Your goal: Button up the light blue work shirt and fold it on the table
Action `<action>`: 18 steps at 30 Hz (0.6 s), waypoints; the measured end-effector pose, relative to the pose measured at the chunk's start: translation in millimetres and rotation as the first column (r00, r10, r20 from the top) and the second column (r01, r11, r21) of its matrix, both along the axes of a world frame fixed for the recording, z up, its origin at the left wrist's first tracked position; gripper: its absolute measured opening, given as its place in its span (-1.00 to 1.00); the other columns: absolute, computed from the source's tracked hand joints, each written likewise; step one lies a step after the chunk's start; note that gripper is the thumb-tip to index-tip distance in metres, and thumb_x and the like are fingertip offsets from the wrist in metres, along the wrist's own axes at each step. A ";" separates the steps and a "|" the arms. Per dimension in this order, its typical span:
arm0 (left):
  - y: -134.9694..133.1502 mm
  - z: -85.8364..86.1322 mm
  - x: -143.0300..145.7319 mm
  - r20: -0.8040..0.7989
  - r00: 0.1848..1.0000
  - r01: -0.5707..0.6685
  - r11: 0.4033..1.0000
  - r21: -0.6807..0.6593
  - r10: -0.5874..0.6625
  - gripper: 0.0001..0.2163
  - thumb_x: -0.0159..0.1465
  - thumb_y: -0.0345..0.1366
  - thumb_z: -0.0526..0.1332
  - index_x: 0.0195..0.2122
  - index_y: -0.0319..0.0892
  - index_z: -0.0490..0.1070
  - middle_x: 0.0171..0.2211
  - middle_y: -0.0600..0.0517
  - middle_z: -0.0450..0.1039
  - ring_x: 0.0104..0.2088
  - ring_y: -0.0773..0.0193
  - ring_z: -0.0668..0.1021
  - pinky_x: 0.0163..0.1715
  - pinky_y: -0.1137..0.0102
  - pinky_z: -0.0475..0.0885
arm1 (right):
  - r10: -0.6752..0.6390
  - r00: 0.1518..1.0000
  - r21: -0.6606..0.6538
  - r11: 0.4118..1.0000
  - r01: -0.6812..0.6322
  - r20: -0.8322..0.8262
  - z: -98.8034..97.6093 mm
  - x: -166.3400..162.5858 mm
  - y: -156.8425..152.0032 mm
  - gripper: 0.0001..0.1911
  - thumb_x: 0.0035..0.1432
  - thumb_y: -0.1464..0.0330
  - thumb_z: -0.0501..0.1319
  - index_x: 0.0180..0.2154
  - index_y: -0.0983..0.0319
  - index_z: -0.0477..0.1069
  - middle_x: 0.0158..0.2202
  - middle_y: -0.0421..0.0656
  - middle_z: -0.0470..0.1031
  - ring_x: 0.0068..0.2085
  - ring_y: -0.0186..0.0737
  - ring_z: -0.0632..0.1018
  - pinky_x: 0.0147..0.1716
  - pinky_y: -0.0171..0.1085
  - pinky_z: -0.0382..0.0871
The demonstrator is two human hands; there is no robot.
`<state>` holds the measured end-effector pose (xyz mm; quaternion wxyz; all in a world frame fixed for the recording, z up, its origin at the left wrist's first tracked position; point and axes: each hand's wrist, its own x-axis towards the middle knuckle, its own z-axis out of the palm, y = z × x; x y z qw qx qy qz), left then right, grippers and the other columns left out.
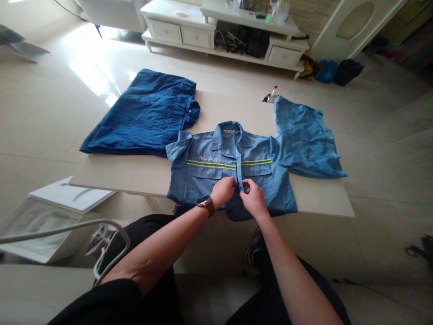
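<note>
A light blue short-sleeved work shirt (203, 174) with a yellow reflective chest stripe lies face up on a low beige table (135, 174), its collar pointing away from me. My left hand (222, 191), with a watch on its wrist, pinches the shirt's front placket low down, fingers closed. My right hand (253, 197) pinches the same placket from the other side, fingers closed. The two hands almost touch at the shirt's centre line.
Dark blue folded trousers (142, 115) lie at the table's left rear. Another light blue garment (306, 137) lies at the right, with a small bottle (270, 96) behind it. A white TV cabinet (223, 31) stands beyond. A white box (50, 216) sits on the floor at left.
</note>
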<state>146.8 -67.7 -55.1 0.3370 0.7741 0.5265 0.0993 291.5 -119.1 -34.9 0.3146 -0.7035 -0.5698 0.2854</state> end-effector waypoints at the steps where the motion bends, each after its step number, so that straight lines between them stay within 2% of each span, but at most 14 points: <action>1: -0.7 2.4 0.1 -0.014 1.000 0.011 1.000 0.010 -0.011 -0.85 0.32 -0.43 0.16 -0.15 -0.15 0.49 -0.16 -0.08 0.58 -0.12 0.13 0.58 -0.10 0.31 0.44 | 0.015 1.000 -0.006 1.000 -0.015 0.013 -1.7 0.8 0.0 -0.71 -0.03 0.46 0.17 -0.21 0.19 0.50 -0.26 -0.14 0.63 -0.44 -0.24 0.52 -0.29 -0.23 0.42; 7: -4.4 18.8 -0.4 0.018 1.000 0.018 0.996 0.084 -0.020 -0.81 0.32 -0.43 0.15 -0.12 -0.16 0.52 -0.20 -0.08 0.61 -0.14 0.13 0.60 -0.09 0.32 0.44 | 0.044 0.998 0.031 0.999 -0.045 0.044 -6.4 2.8 1.4 -0.72 0.02 0.46 0.18 -0.21 0.22 0.56 -0.21 -0.09 0.62 -0.39 -0.22 0.53 -0.24 -0.21 0.44; 13: -3.1 23.7 1.6 0.129 0.989 -0.080 0.997 0.015 0.078 -0.80 0.24 -0.48 0.19 -0.21 -0.17 0.60 -0.29 -0.05 0.64 -0.24 0.19 0.61 -0.18 0.37 0.44 | 0.034 0.999 0.062 0.997 -0.035 0.024 -0.7 -0.8 2.8 -0.76 0.04 0.40 0.21 -0.23 0.22 0.58 -0.23 -0.09 0.61 -0.40 -0.22 0.51 -0.24 -0.21 0.45; 18: -3.8 29.3 1.6 0.138 0.981 -0.137 0.991 -0.010 0.137 -0.81 0.20 -0.48 0.21 -0.27 -0.18 0.63 -0.31 -0.05 0.65 -0.26 0.20 0.62 -0.21 0.39 0.44 | 0.033 0.999 0.082 0.996 -0.034 0.017 1.2 -2.8 2.7 -0.78 0.05 0.36 0.22 -0.24 0.23 0.58 -0.24 -0.08 0.61 -0.40 -0.21 0.51 -0.26 -0.20 0.44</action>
